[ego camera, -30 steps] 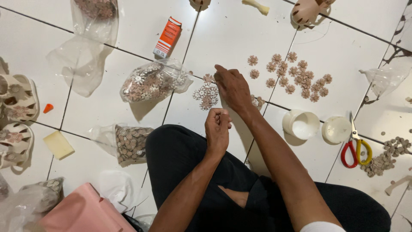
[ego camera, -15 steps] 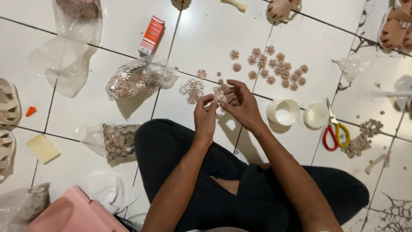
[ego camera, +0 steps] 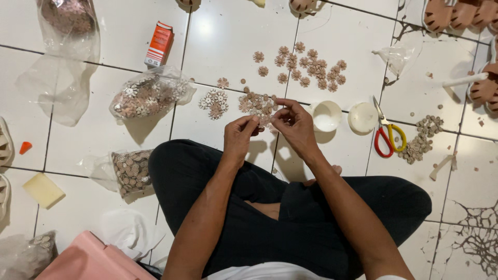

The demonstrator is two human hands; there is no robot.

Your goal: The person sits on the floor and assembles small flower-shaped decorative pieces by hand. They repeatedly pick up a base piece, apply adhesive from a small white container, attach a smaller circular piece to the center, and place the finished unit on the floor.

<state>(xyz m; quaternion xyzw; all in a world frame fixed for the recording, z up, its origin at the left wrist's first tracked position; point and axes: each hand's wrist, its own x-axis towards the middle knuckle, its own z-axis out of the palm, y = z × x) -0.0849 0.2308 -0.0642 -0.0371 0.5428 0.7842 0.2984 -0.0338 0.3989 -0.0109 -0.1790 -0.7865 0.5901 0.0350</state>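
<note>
Over my crossed legs, my left hand (ego camera: 239, 139) and right hand (ego camera: 294, 124) meet, fingertips pinched on a small flower piece (ego camera: 262, 121) I can barely make out between them; a loose pinch could drop it into the pile of flower pieces (ego camera: 255, 102) on the floor just beyond and lose it there. It looks tiny, flat and pinkish-brown, like the scattered flowers (ego camera: 310, 65) farther off.

- White glossy floor tiles (ego camera: 233, 31) with dark grout lines fill the view.
- Cracked tile (ego camera: 474, 233) at four o'clock.
- Bright light glare (ego camera: 205, 26) at twelve o'clock.
</note>
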